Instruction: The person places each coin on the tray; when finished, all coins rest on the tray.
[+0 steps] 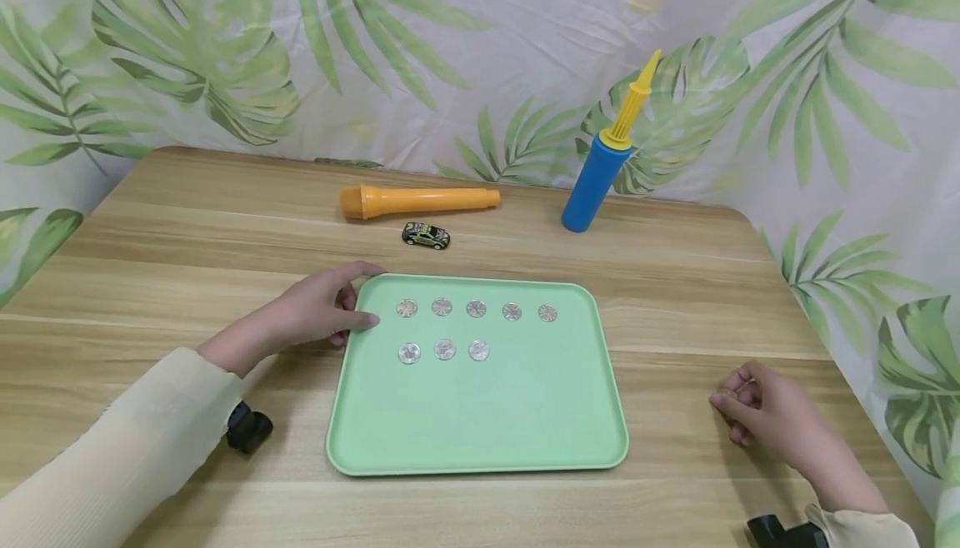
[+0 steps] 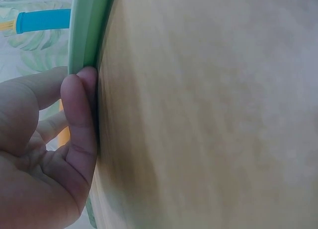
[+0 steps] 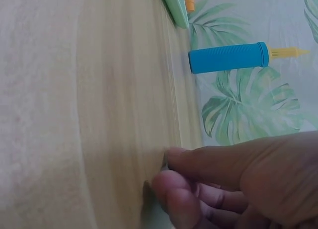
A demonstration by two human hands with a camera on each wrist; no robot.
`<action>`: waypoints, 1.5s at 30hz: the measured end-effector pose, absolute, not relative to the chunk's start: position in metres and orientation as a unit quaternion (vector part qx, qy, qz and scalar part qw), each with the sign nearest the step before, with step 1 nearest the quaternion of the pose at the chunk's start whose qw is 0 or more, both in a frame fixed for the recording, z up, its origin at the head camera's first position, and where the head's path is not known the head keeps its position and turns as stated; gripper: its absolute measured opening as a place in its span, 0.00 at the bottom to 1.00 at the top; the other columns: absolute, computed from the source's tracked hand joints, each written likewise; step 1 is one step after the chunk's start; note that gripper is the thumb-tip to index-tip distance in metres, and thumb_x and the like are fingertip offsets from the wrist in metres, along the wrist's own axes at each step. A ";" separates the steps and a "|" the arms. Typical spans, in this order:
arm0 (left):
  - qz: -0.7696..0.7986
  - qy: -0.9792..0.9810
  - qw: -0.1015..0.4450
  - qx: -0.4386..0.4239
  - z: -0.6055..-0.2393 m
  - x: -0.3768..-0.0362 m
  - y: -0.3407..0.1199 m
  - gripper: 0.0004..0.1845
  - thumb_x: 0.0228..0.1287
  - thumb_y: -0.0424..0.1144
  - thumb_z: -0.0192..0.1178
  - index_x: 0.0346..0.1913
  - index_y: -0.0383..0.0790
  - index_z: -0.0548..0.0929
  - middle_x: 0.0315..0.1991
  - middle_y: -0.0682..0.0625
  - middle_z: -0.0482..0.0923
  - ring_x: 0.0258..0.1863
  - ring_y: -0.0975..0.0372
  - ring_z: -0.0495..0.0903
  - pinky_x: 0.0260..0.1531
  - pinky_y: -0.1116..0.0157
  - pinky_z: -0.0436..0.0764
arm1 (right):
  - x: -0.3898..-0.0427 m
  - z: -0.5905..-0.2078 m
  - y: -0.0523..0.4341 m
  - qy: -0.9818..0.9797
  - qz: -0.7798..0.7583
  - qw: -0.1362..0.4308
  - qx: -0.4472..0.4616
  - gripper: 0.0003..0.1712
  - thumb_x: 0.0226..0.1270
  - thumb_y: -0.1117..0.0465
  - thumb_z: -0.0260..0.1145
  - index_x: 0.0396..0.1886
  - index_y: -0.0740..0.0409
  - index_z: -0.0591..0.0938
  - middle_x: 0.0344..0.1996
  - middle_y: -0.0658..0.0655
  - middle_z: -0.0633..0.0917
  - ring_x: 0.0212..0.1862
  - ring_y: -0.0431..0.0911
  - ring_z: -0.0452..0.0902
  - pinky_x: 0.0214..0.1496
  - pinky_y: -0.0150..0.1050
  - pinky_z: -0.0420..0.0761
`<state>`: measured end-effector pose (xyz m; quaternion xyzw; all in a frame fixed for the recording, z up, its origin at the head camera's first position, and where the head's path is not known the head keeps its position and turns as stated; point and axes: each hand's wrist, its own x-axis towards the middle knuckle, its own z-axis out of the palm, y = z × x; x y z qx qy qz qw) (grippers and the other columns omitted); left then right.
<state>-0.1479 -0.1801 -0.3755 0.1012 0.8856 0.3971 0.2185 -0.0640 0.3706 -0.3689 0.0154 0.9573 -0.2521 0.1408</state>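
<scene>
A light green tray (image 1: 480,415) lies on the table with silver coins in two rows. The back row has several coins (image 1: 476,309); three coins (image 1: 445,349) make up the front row. At the tray's back left corner, my left hand (image 1: 318,306) grips the rim, thumb over the edge and fingers along the outer side. My right hand (image 1: 772,415) is low over the table, right of the tray. Between its thumb and forefinger it pinches a coin (image 3: 165,162), of which only a thin grey edge shows in the right wrist view.
Behind the tray are a small toy car (image 1: 426,236) and an orange toy microphone (image 1: 423,201) lying on its side. A blue and yellow hand pump (image 1: 596,181) stands at the back right. A leaf-patterned cloth (image 1: 525,57) hangs behind the wooden table (image 1: 675,298).
</scene>
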 end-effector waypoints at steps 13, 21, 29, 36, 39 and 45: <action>0.399 0.885 0.217 0.099 -0.377 -0.148 -0.181 0.37 0.72 0.36 0.67 0.79 0.40 0.64 0.36 0.44 0.71 0.27 0.59 0.77 0.27 0.65 0.83 | -0.080 -0.366 0.343 0.924 -0.371 0.047 -0.074 0.11 0.76 0.67 0.65 0.49 0.73 0.77 0.30 0.59 0.89 0.27 0.37 0.86 0.30 0.35 0.88; 0.398 0.886 0.216 0.102 -0.378 -0.149 -0.181 0.37 0.72 0.37 0.67 0.79 0.40 0.64 0.37 0.44 0.71 0.27 0.59 0.77 0.27 0.65 0.83 | -0.097 -0.362 0.308 0.873 -0.463 0.084 -0.126 0.12 0.75 0.72 0.63 0.52 0.76 0.76 0.36 0.67 0.86 0.33 0.40 0.89 0.36 0.36 0.91; 0.397 0.886 0.219 0.099 -0.377 -0.148 -0.182 0.37 0.73 0.37 0.66 0.79 0.41 0.63 0.37 0.44 0.71 0.27 0.59 0.77 0.27 0.65 0.83 | -0.116 -0.364 0.268 0.839 -0.498 0.153 -0.157 0.11 0.75 0.72 0.64 0.52 0.75 0.76 0.35 0.70 0.86 0.34 0.43 0.89 0.38 0.38 0.91; 0.398 0.885 0.217 0.102 -0.377 -0.149 -0.181 0.37 0.72 0.37 0.66 0.79 0.41 0.63 0.37 0.44 0.72 0.27 0.59 0.77 0.28 0.66 0.83 | -0.128 -0.370 0.235 0.834 -0.481 0.191 -0.189 0.08 0.74 0.72 0.64 0.48 0.72 0.78 0.30 0.65 0.87 0.30 0.44 0.89 0.35 0.39 0.91; 0.397 0.886 0.218 0.100 -0.378 -0.150 -0.181 0.37 0.72 0.37 0.66 0.79 0.41 0.63 0.37 0.44 0.72 0.27 0.59 0.77 0.28 0.65 0.83 | -0.131 -0.372 0.222 0.830 -0.478 0.212 -0.192 0.08 0.75 0.70 0.65 0.49 0.70 0.78 0.30 0.66 0.87 0.29 0.46 0.88 0.34 0.39 0.91; 0.396 0.887 0.220 0.096 -0.377 -0.149 -0.182 0.37 0.72 0.37 0.66 0.79 0.41 0.63 0.37 0.43 0.72 0.27 0.59 0.78 0.28 0.65 0.83 | -0.136 -0.374 0.200 0.832 -0.456 0.238 -0.208 0.07 0.76 0.68 0.65 0.48 0.68 0.78 0.29 0.64 0.86 0.28 0.47 0.87 0.33 0.38 0.89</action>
